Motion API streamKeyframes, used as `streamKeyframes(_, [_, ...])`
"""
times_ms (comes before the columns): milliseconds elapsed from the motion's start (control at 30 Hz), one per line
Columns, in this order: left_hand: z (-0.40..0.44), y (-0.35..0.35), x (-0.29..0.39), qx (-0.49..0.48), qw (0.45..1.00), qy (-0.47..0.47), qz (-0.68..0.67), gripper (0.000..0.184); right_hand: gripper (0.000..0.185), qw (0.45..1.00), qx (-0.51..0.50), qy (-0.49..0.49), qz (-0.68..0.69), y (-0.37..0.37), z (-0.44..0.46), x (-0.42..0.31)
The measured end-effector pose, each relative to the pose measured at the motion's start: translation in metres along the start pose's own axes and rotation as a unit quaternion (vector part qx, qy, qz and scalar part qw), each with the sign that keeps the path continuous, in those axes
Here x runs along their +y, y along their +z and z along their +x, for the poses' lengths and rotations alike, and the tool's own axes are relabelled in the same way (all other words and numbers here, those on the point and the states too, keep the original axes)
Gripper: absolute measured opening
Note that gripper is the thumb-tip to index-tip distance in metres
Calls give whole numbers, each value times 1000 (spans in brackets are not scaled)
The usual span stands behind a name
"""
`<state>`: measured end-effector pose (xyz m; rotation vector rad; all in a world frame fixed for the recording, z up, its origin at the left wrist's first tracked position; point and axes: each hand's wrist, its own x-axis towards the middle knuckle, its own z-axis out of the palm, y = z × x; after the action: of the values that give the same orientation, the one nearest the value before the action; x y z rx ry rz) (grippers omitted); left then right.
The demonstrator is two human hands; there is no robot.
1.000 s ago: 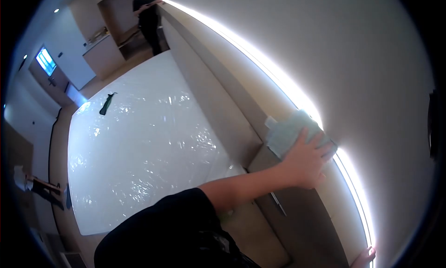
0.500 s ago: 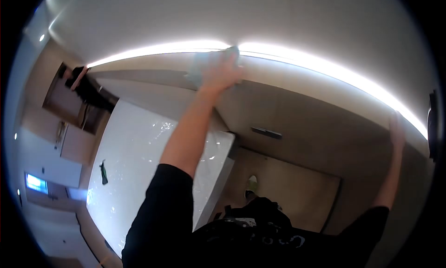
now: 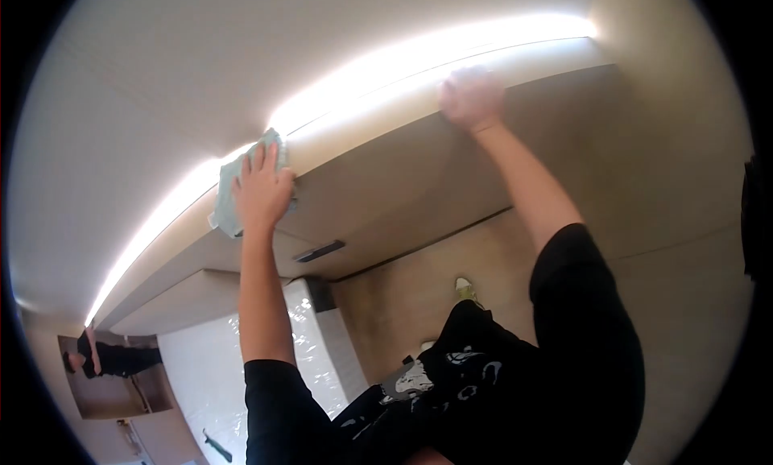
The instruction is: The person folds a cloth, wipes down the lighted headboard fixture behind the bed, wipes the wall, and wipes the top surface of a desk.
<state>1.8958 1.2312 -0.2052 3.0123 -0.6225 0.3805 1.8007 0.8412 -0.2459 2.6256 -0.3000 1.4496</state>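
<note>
My left hand (image 3: pixel 262 193) presses a pale green cloth (image 3: pixel 229 193) onto the narrow ledge (image 3: pixel 346 155) below the lit strip, fingers spread over it. One edge of the cloth reaches up to the light strip (image 3: pixel 419 62). My right hand (image 3: pixel 473 99) is farther right along the same ledge, near the right end of the strip. Motion blurs its fingers, so I cannot make out whether they hold anything.
Below the ledge, a dark handle-like piece (image 3: pixel 320 251) sits on the panel. A plastic-wrapped white mattress (image 3: pixel 205 360) lies at lower left, with a dark green object (image 3: pixel 216 446) on it. Another person (image 3: pixel 113 359) stands in the far left background.
The view has swung right, showing the strip's right end. My right hand has come from the far right onto the ledge nearer the middle. My left hand stays on the cloth.
</note>
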Motion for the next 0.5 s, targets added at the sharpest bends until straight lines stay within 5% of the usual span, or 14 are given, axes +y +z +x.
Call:
streamKeyframes(33, [5, 5, 24, -3, 1000, 13, -2, 64, 23, 998, -49, 13, -22, -3, -2, -14])
streamKeyframes(167, [3, -16, 112, -10, 998, 59, -2, 63, 23, 996, 42, -18, 79, -11, -17, -59])
streamKeyframes(233, [-8, -39, 152, 16, 997, 74, -17, 62, 19, 952, 158, -15, 260, -63, 5, -75])
streamKeyframes(300, [-2, -49, 168, 22, 995, 86, -41, 64, 10, 874, 132, -10, 467, -90, 10, -94])
streamKeyframes(500, [-34, -93, 216, 39, 990, 106, -85, 68, 7, 894, 153, -115, 406, -231, -20, -45])
